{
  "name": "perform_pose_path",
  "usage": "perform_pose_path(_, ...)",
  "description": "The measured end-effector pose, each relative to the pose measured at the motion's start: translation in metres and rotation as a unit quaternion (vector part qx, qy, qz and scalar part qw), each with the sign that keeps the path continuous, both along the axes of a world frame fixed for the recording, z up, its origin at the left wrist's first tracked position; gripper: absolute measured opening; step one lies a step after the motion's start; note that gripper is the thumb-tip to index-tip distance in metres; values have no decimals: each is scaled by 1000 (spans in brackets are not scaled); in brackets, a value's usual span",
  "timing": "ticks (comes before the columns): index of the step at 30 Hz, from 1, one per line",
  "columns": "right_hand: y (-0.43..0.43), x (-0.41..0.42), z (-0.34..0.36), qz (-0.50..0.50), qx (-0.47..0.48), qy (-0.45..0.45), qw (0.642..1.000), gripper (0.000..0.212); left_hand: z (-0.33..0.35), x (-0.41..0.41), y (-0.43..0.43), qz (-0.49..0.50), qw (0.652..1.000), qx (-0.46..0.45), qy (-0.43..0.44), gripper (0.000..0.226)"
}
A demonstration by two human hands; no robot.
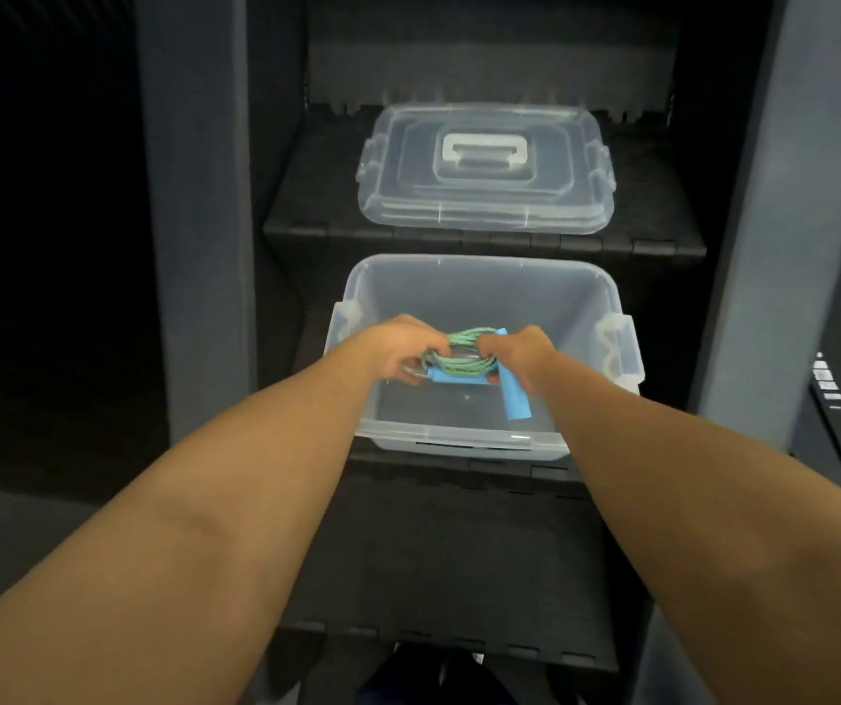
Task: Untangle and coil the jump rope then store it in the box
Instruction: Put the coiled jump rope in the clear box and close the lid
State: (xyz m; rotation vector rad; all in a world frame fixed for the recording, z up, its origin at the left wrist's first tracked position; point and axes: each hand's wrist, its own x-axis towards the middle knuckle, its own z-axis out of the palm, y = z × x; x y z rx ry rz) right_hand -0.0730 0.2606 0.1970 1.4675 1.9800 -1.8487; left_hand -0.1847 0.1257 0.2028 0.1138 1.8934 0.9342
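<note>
From the head camera: a jump rope [459,352], green with tiny blue specks, wound into a small tight bundle. Two flat blue handles, one tucked under the loops, one poking down to the right. Held up in the open top of a clear plastic box [479,269]. Left hand [398,348] curled tight round the left side of the bundle. Right hand [522,354] curled tight round the right side. Box sitting on a dark shelf [459,541]. Clear lid [484,206] lying flat on the next shelf up, behind the box.
</note>
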Motion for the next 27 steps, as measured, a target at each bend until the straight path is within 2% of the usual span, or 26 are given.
perform_pose_path(5,3,-4,-27,67,8,-70,995,19,-28,-3,4,-32,999,-23,0,31)
perform_pose_path(8,5,-6,-31,75,4,-95,993,20,-41,-4,11,-53,997,-43,24,24)
perform_pose_path(14,17,-13,-52,117,94,-111,982,31,-65,-11,21,-50,997,-24,44,10)
perform_pose_path(20,23,-16,-67,182,197,-164,949,26,-79,-12,25,-8,999,21,39,17)
perform_pose_path(23,25,-21,-68,216,214,-206,930,57,-82,-15,29,-3,998,29,49,21)
perform_pose_path(27,29,-25,-73,222,211,-225,925,69,-92,-17,33,-22,996,7,90,23)
